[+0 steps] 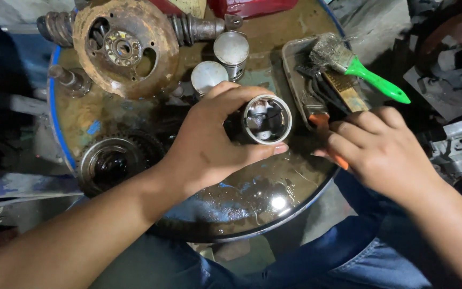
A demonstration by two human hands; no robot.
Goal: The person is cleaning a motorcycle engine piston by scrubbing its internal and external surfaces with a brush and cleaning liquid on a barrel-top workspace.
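Presently, a hollow metal piston (266,119) is gripped by the left hand (209,144), with thumb and fingers wrapped around its skirt and its open end turned toward the camera. The piston is held above the oily round surface (252,198), clear of it. Just beyond the left hand's fingertips, two further pistons (231,51) are stood upright on their skirts, crowns up. Farther beyond these, a rusty round flywheel (126,48) is laid flat, and a ribbed shaft (193,28) is seen beside it. Beside the left wrist, on the outer side, a dark toothed gear (110,160) is rested on the surface.

The right hand (380,150) is closed around an orange-handled tool (330,142), whose working end is hidden; the tool is pointed toward the piston and is held just beside it. Directly beyond the right hand, a shallow metal tray (295,80) is placed, and a green-handled paintbrush (359,67) and a wire brush (346,90) are laid in it.
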